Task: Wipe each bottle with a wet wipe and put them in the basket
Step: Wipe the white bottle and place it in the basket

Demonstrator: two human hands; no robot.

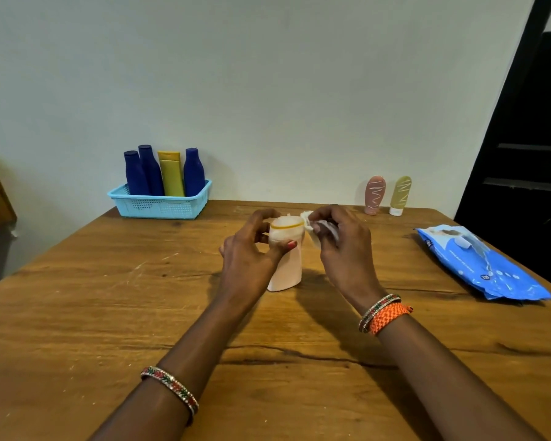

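The pale pink bottle (285,265) is stood upright on the bench (109,313), long axis vertical w/ a slight lean, base on the wood, and all else is placed relative to it. It is gripped near the top by the left hand (247,253): thumb curled across the near face just below the yellow band, other fingers (261,218) wrapped round the far side. The right hand (341,246) is held just right of the bottle's top, fingers curled together and pinching a bunched white wet wipe (310,229), which is pressed against the upper right edge of the bottle by the band. So the surface to be wiped lies directly left of the right fingers, and below them down the body; the right hand is judged the wiping hand, the left the steadying one. The blue basket (159,205) is seen well apart, far left and behind the bottle, at the wall, w/ three dark blue bottles (150,173) and a yellow tube (171,175) standing in it. Two more tubes, a pink one (374,195) and an olive one (400,195), are stood behind and right of the bottle, prob. not yet wiped. The blue wipes pack (481,265) is lying flat far right. Step judged: wipe approx. at the top, body not yet done; the basket is nearer the left hand.
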